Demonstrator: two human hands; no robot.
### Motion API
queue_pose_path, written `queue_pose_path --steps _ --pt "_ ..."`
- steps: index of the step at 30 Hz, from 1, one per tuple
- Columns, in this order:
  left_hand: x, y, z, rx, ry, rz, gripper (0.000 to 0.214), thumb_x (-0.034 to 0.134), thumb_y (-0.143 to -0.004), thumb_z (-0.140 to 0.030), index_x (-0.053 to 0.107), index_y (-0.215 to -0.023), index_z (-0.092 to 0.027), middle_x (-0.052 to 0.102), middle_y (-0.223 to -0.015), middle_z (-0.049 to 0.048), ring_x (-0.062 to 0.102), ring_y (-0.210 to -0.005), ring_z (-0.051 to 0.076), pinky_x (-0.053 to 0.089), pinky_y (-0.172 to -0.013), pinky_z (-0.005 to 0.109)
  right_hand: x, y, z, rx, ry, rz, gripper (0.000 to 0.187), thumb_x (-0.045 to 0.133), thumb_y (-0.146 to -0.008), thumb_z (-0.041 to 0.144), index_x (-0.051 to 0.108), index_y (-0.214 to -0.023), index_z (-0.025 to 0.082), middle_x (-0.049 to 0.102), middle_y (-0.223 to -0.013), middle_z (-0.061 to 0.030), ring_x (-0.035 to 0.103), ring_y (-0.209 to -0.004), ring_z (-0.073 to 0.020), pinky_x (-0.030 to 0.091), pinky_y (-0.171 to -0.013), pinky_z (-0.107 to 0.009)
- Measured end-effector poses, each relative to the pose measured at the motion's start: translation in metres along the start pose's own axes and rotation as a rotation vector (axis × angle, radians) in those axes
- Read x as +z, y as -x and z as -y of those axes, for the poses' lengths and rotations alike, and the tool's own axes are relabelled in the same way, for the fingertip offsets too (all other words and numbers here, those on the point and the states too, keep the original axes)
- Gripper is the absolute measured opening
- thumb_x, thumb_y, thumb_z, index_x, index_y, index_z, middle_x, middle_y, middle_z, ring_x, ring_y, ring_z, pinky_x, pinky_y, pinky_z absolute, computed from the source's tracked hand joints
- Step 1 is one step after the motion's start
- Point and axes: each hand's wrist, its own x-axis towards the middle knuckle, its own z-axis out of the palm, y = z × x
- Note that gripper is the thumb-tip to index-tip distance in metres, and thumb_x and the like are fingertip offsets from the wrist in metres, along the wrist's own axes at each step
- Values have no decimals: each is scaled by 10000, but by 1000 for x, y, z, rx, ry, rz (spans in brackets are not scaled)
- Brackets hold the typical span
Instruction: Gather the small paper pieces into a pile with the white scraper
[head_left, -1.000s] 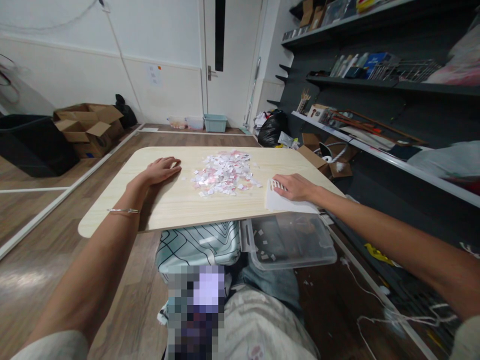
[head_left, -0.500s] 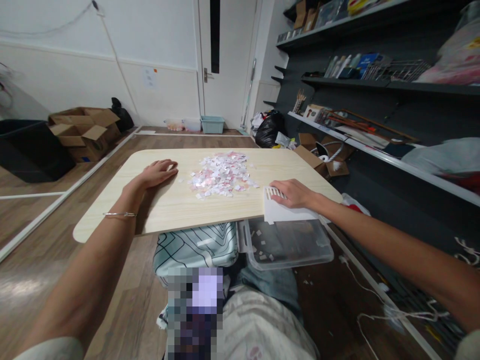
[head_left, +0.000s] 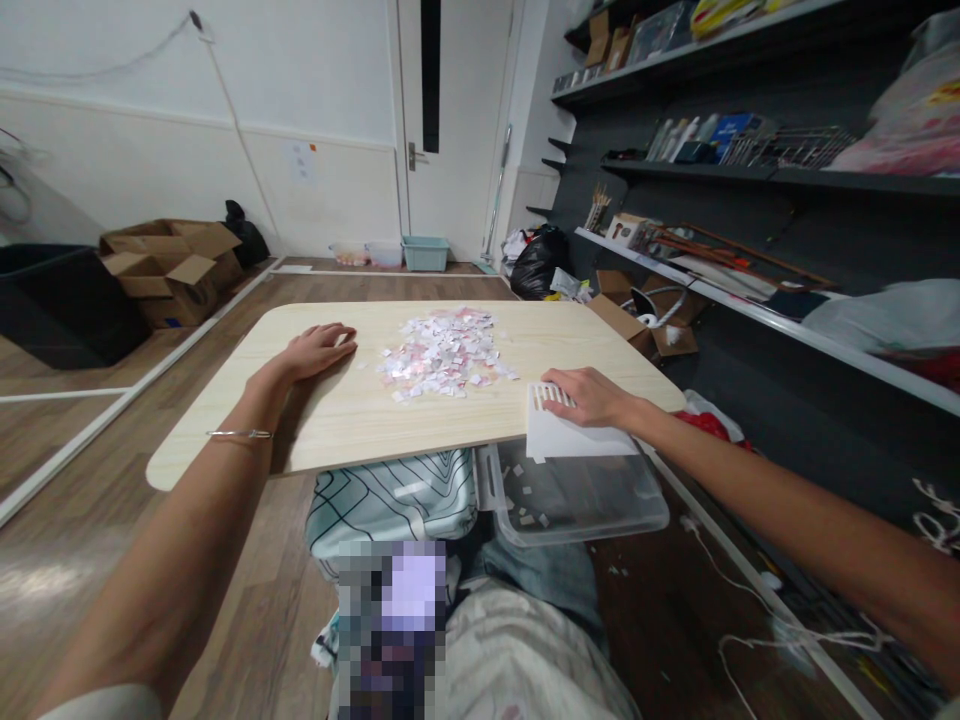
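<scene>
My left hand lies on the left part of the pale wooden table, fingers stretched out and holding nothing. To its right, apart from it, is a loose heap of small white and pinkish paper-like pieces. My right hand grips a flat white slotted sheet at the table's near right edge. The sheet's lower part hangs past the edge, over a clear plastic bin. Several small white pieces lie in the bin.
Beside the bin, under the table edge, is a pale green patterned case. Dark shelves run along the right. Cardboard boxes and a black bin stand on the left. White cord trails over the floor at right.
The white slotted sheet has tilted slightly, and its lower edge now sits a little lower over the clear bin. My left hand and the heap look unchanged.
</scene>
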Motion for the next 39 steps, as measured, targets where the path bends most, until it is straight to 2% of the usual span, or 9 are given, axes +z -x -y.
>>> queue_pose_path --steps 4,9,14,18,21,27,33,39 --pt "1 -1 1 17 -17 -6 764 418 -1017 -670 694 -1574 -227 622 -1729 109 536 -1599 369 423 -1332 499 -5 -4 1 68 49 72 356 503 -1107 523 659 -1152 206 800 -936 -124 712 -823 -291 356 -727 -357" --pt "3 -3 4 7 -14 -4 781 421 -1010 -691 674 -1593 -237 605 -1744 106 526 -1609 357 404 -1344 484 -11 -5 6 48 74 153 366 467 -1128 549 623 -1096 219 757 -920 -113 675 -835 -284 310 -720 -355" --pt "1 -2 3 16 -5 1 802 419 -1001 -719 674 -1589 -238 610 -1735 102 526 -1606 359 404 -1345 486 -16 4 3 17 41 153 480 428 -1131 655 613 -1067 216 732 -1017 -152 641 -878 -304 406 -781 -385" --pt "0 -1 2 27 -3 11 802 426 -1000 -705 670 -1588 -216 606 -1737 121 527 -1605 381 397 -1351 519 -24 4 -1 -50 0 122 625 412 -1103 775 645 -1135 196 702 -1194 -212 645 -1057 -357 498 -950 -465" --pt "0 -1 2 20 3 3 791 435 -995 -705 678 -1574 -224 620 -1721 119 540 -1592 378 411 -1341 514 -31 -4 -3 -90 -36 162 634 433 -1089 787 664 -1154 200 675 -1296 -223 634 -1171 -374 503 -1054 -502" --pt "0 -3 3 19 -1 17 783 438 -995 -687 682 -1579 -227 625 -1714 105 526 -1596 375 405 -1341 510 -44 -16 -5 38 -98 326 574 515 -1042 784 631 -1027 222 710 -1081 -169 663 -982 -341 510 -950 -458" --pt "-3 -3 0 19 2 29 787 443 -995 -693 680 -1579 -222 611 -1727 105 512 -1614 378 389 -1355 512 -45 -9 4 33 -260 398 586 513 -1040 793 644 -1040 222 745 -1111 -161 684 -1045 -324 513 -969 -417" --pt "-2 -2 0 5 3 33 812 424 -993 -694 649 -1609 -216 571 -1768 121 472 -1650 378 355 -1376 551 -37 -12 -1 24 -301 442 576 501 -1023 792 612 -1019 226 696 -1094 -153 653 -1070 -337 509 -1025 -467"
